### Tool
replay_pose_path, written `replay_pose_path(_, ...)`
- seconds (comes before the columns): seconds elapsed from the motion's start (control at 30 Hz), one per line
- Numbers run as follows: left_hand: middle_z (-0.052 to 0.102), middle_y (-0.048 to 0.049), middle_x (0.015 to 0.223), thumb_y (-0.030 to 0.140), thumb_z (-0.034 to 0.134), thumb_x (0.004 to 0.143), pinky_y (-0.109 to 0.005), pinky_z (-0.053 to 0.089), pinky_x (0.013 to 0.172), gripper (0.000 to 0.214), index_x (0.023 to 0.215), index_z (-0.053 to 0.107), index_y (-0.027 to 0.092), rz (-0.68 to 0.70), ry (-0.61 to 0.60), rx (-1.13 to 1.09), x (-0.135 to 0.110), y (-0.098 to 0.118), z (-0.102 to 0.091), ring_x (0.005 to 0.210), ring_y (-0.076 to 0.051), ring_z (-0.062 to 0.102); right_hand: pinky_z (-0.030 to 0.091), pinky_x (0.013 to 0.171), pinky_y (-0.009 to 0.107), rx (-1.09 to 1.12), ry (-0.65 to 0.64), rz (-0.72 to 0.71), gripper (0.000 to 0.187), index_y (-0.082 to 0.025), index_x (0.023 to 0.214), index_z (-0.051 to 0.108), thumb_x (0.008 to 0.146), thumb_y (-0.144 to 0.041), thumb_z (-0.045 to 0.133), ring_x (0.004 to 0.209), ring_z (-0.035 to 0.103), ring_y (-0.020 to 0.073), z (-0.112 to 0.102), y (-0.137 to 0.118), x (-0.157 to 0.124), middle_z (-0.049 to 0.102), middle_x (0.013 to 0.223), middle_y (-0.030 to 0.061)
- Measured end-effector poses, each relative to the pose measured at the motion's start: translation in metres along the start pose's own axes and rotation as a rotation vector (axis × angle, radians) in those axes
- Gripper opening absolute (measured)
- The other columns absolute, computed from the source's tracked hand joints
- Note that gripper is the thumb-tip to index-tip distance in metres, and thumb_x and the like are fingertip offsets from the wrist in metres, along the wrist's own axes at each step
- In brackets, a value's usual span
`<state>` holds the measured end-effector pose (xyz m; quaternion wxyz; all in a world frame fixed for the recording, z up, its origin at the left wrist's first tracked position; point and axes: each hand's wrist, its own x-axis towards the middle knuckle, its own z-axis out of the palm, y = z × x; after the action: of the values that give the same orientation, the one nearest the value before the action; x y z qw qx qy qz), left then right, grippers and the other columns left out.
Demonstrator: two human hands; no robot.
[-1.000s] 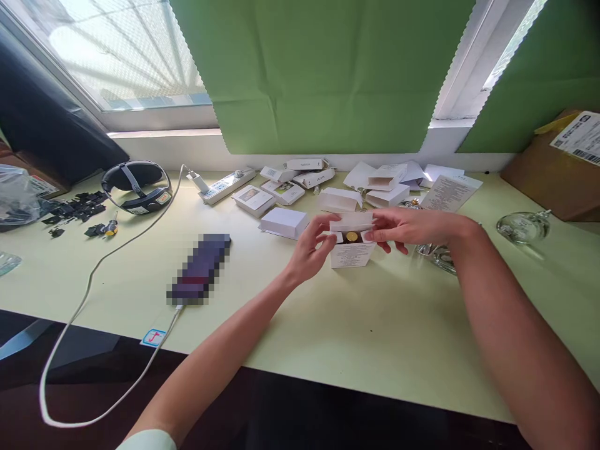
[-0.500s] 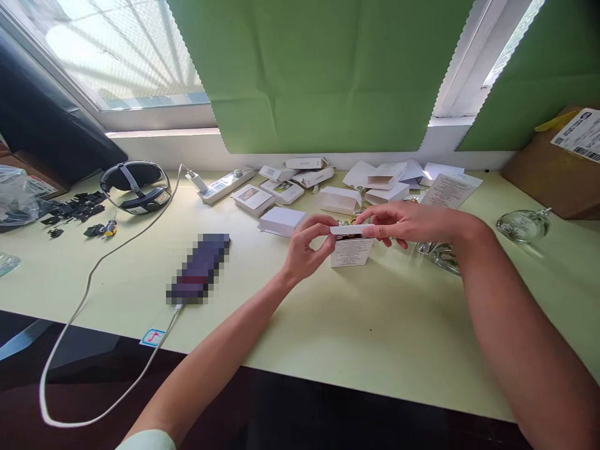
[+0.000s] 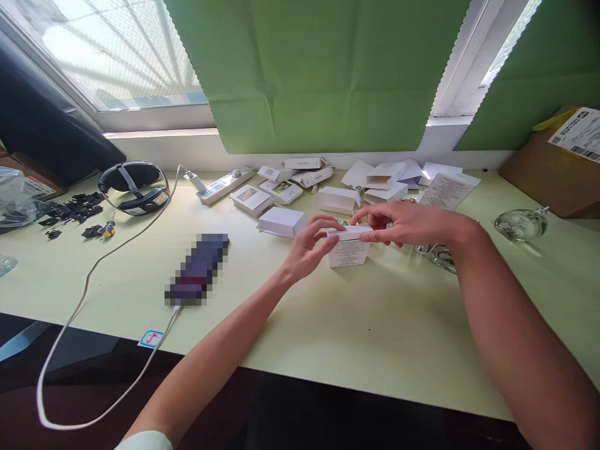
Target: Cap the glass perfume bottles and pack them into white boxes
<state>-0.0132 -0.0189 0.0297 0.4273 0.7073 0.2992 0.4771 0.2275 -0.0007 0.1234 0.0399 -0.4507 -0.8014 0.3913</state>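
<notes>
A small white printed box (image 3: pixel 349 252) stands upright on the table between my hands, its lid folded down almost flush on top. My left hand (image 3: pixel 307 247) grips the box's left upper edge, thumb on the front corner and fingers along the top. From the right, my right hand (image 3: pixel 403 224) reaches over the box, with its thumb and fingers closed at the lid's right edge. Right behind my right wrist lie clear glass pieces (image 3: pixel 443 257), partly hidden by the arm. A blank white box (image 3: pixel 281 222) rests just left of my left hand.
Several small white boxes (image 3: pixel 252 199) and opened cartons (image 3: pixel 338 200) lie along the back. A round glass ornament (image 3: pixel 520 225) and a brown carton (image 3: pixel 553 169) are at the right. Leftward are a phone (image 3: pixel 197 269) with a looping white cable, a power strip (image 3: pixel 225 186) and a head-worn visor (image 3: pixel 135 187).
The lid flap, raised above the opening before, has been pressed down onto the white box. Both hands have lowered slightly with it.
</notes>
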Motion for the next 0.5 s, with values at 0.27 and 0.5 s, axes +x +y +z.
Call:
replay_pose_path(0.27, 0.054, -0.0077, 0.115, 0.039, 0.061, 0.092, -0.032, 0.051, 0.086, 0.021, 0.103, 0.072, 0.025, -0.014, -0.015, 0.049, -0.0005, 0.0016, 0.001, 0.109, -0.021, 0.055, 0.048, 0.061, 0.029, 0.014, -0.024, 0.009, 0.058, -0.033, 0.131, 0.056, 0.083, -0.067, 0.056, 0.074, 0.056, 0.0177, 0.0002, -0.0008, -0.0015, 0.059, 0.085, 0.0023)
replay_pose_path(0.5, 0.055, -0.0067, 0.113, 0.037, 0.063, 0.088, -0.03, 0.048, 0.081, 0.018, 0.097, 0.073, 0.025, -0.086, -0.036, -0.05, 0.0023, 0.0043, -0.0015, 0.105, -0.021, 0.055, 0.045, 0.063, 0.03, -0.009, -0.057, 0.036, 0.056, -0.033, 0.13, 0.058, 0.086, -0.067, 0.051, 0.078, 0.062, 0.0208, 0.0016, -0.0004, 0.0005, 0.065, 0.084, 0.0034)
